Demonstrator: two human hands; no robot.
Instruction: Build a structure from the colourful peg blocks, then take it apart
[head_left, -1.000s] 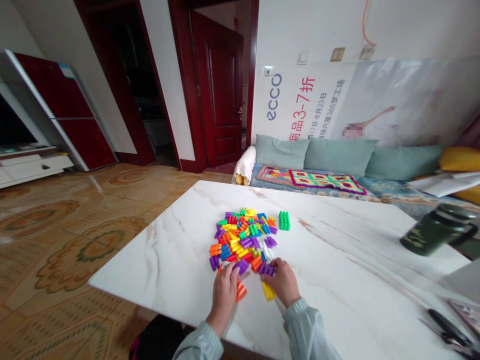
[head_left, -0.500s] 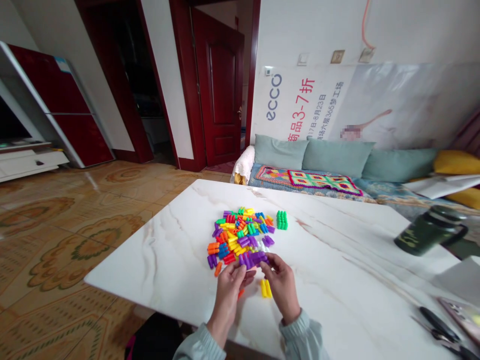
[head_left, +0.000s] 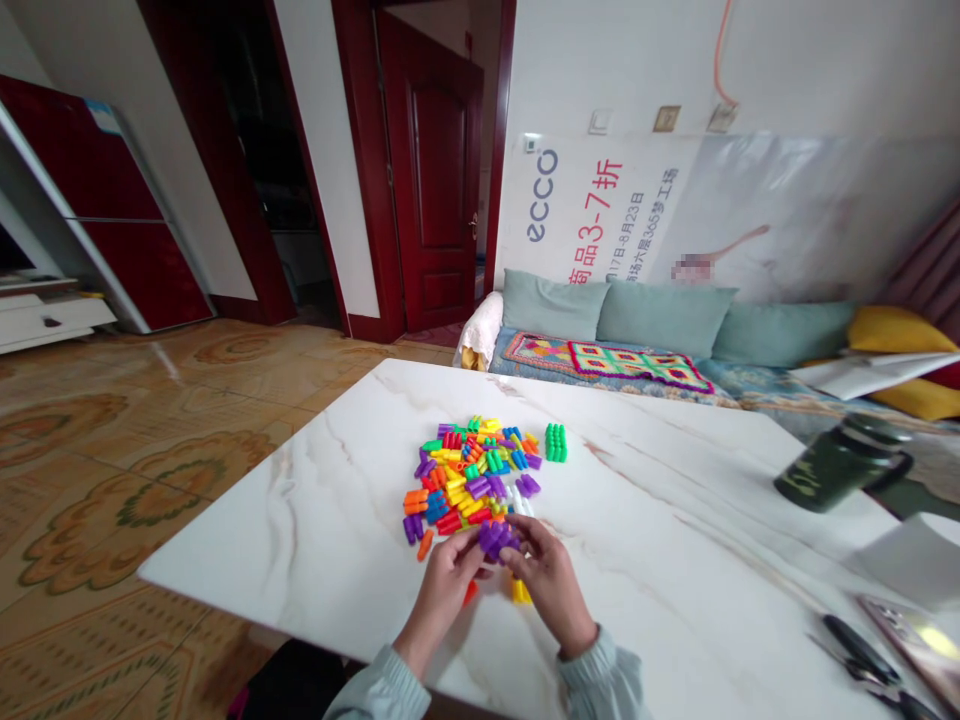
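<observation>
Between my two hands, just above the near side of the table, are purple toy building blocks [head_left: 498, 538]. My left hand [head_left: 452, 567] grips their left side with the fingertips, while my right hand [head_left: 546, 572] pinches them from the right. Beyond my hands lies a heap of colourful toy blocks [head_left: 469, 480] in red, yellow, blue, orange, green and purple. A yellow block [head_left: 520, 592] rests under my right hand, partly covered by it. Close to my left wrist lies an orange-red block [head_left: 470, 592], also partly hidden.
A joined group of green blocks [head_left: 556, 442] stands apart, right of the heap. On the right of the white marbled table [head_left: 675, 560] are a dark green mug [head_left: 840, 462], black-handled pliers [head_left: 862, 650] and a phone [head_left: 911, 640]. A sofa [head_left: 667, 300] stands behind.
The purple blocks, stretched out in a row before, now sit closer together between my fingers. My hands have drawn nearer each other. The whole view has shifted slightly.
</observation>
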